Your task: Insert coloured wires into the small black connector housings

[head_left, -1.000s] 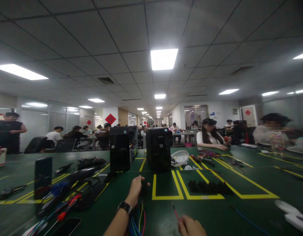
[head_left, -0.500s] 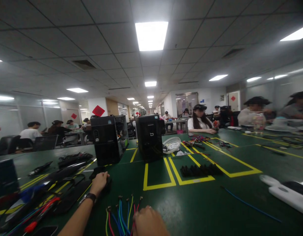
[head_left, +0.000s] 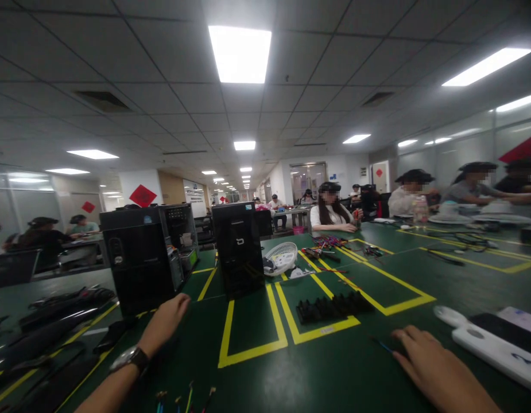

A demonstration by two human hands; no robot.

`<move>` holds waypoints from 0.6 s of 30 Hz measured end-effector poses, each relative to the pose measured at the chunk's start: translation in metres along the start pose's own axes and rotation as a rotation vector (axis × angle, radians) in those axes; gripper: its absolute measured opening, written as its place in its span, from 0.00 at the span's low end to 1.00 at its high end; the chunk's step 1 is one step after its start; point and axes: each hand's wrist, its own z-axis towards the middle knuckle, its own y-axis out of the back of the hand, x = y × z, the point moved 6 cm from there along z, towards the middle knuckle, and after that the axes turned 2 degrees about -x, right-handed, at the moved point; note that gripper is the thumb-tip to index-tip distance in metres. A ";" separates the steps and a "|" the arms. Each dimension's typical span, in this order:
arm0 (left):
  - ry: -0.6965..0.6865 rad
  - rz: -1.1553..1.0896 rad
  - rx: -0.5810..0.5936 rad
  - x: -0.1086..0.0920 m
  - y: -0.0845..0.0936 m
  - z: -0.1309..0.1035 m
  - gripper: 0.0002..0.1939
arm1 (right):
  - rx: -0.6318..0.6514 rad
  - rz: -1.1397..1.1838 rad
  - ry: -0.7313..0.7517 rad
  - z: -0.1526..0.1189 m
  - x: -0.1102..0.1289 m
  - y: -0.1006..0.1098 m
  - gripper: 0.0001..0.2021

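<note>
The right hand point(head_left: 437, 373) lies low on the green table point(head_left: 334, 367), palm down, the fingers stretched forward and a little spread, holding nothing; its fingertips are at the end of a thin blue wire point(head_left: 382, 344), and I cannot tell whether they touch it. The wire is short in view, dark blue, and lies flat on the table just in front of the yellow line. The left hand point(head_left: 164, 324) is stretched toward a black computer tower point(head_left: 138, 258); the fingers are loosely together and only slightly bent, and they hold nothing; a watch point(head_left: 130, 358) is on the wrist.

Between the two hands the table is free, with a yellow taped rectangle point(head_left: 252, 327); beyond it lies a row of black parts point(head_left: 334, 307) on the tape, and a second tower point(head_left: 239, 249) stands behind. A white power strip point(head_left: 493, 347) lies at the right, near the right hand.

At the bottom edge some coloured wire ends point(head_left: 185, 397) are cut off by the frame; the dark things at the far left point(head_left: 54, 321) are blurred and hard to name; people sit at the table farther back.
</note>
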 end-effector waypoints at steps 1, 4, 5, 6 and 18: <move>-0.074 -0.038 0.057 -0.032 -0.018 0.006 0.21 | 0.018 -0.012 -0.014 0.000 -0.007 -0.004 0.15; -0.290 -0.147 0.209 -0.132 -0.086 0.013 0.28 | 0.079 0.002 -0.021 -0.002 -0.005 -0.011 0.13; -0.346 -0.179 0.247 -0.162 -0.110 0.012 0.30 | 0.092 0.009 -0.024 -0.003 -0.002 -0.012 0.14; -0.393 -0.208 0.285 -0.188 -0.132 0.010 0.34 | 0.096 0.013 -0.031 -0.003 0.000 -0.012 0.14; -0.393 -0.557 0.302 -0.251 -0.158 -0.042 0.28 | 0.005 0.417 -0.104 -0.005 -0.004 -0.006 0.12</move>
